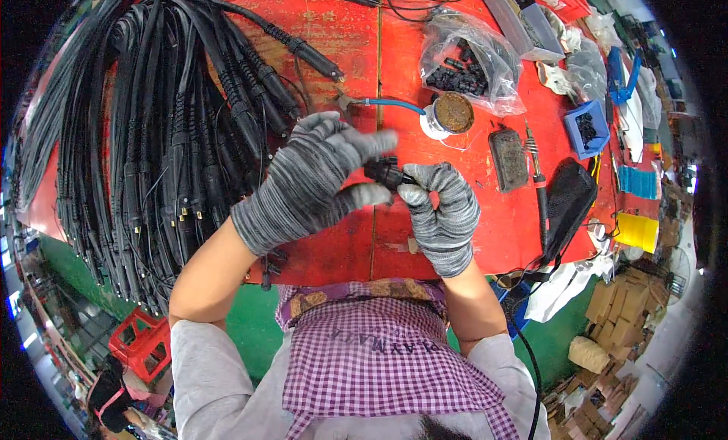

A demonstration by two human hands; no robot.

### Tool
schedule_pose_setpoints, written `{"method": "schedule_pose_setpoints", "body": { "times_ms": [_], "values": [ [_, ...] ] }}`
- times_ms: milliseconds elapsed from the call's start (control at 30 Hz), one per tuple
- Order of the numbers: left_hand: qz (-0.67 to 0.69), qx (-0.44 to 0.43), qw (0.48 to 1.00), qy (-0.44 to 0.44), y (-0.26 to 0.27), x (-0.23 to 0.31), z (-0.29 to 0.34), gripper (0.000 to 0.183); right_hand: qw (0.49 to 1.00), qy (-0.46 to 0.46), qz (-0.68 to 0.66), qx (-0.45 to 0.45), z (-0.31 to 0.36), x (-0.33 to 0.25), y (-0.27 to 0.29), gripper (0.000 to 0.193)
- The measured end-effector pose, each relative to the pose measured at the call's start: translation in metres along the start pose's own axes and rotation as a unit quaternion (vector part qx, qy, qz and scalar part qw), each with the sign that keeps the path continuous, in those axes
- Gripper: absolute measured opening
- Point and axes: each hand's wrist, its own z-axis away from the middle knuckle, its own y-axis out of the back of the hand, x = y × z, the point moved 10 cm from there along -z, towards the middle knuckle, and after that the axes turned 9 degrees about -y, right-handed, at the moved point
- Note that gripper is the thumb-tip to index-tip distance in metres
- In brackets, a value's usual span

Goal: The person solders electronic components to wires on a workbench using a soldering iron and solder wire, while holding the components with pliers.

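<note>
Both my hands wear grey knitted gloves. Between the thumb and fingers of my right hand (446, 220) is the thin end of a small black plastic connector (385, 171), held above the red table. My left hand (302, 183) is beside it, fingers and thumb apart on either side of the connector's wide end; its fingertips are blurred and do not appear to touch it. Left of that hand lies a thick bundle of black cables (178, 114) with ribbed sleeves and metal-tipped ends. One cable end (311, 57) points toward the table's middle.
On the red table (341, 250) stand a solder spool with a brown pot (454, 112) and a blue tube (394, 103). A plastic bag of black parts (459, 68), a sponge block (506, 161), a soldering iron (540, 190) and a blue bin (587, 129) lie to the right.
</note>
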Motion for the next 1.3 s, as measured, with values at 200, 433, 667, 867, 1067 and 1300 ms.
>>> {"method": "schedule_pose_setpoints", "body": {
  "times_ms": [200, 433, 667, 867, 1067, 1300],
  "values": [
    [-0.078, -0.016, 0.995, -0.060, -0.001, 0.007, 0.002, 0.037, 1.000, -0.001, -0.003, -0.015, 0.002, 0.001, -0.004, 0.020],
    [-0.030, -0.059, 0.997, -0.035, -0.009, -0.001, 0.006, 0.033, 0.998, 0.047, 0.024, -0.016, 0.000, -0.010, -0.005, 0.021],
    [0.005, -0.024, 0.999, -0.023, -0.004, 0.001, 0.003, 0.027, 0.999, 0.044, -0.002, 0.004, 0.000, -0.009, -0.001, 0.021],
    [-0.091, -0.014, 0.994, -0.065, 0.001, 0.012, -0.003, 0.031, 0.999, 0.042, 0.013, -0.006, 0.002, -0.006, -0.005, 0.022],
    [0.006, -0.073, 0.997, -0.012, -0.010, -0.001, 0.003, 0.032, 0.998, 0.067, 0.019, -0.008, -0.001, -0.011, -0.003, 0.022],
    [-0.042, 0.023, 0.996, -0.070, 0.005, 0.009, -0.001, 0.031, 0.999, 0.036, 0.013, -0.002, 0.002, -0.003, -0.005, 0.025]
  ]
}}
